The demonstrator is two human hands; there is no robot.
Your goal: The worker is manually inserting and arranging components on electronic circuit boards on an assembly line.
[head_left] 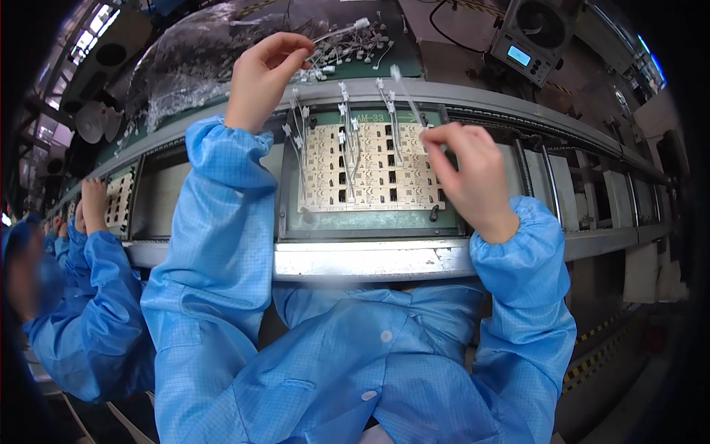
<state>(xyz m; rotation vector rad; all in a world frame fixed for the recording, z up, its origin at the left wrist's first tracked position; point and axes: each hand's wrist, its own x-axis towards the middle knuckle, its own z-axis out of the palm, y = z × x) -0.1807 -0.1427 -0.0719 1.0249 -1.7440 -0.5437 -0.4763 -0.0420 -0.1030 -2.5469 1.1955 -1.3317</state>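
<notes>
My left hand (pixel 260 80) is raised over the far edge of the line, its thumb and fingers pinching a white wire lead (pixel 339 32) with a white connector on its end. In my right hand (pixel 477 172) another wire lead (pixel 408 96) is held near the board's right side, its white connector pointing up and away; it is slightly blurred. Between my hands lies a cream circuit board panel (pixel 370 189) with rows of black parts, set in a green carrier (pixel 333 226). Several white leads (pixel 302 144) stand up from the panel and lean past its far edge.
Beyond the rail is a heap of loose leads (pixel 355 52) beside clear plastic wrap (pixel 185 63). A metal rail (pixel 370 260) runs along the near side. At far right stands a fan device (pixel 529 44) with a lit display. A co-worker's hand (pixel 94 200) is over another panel at left.
</notes>
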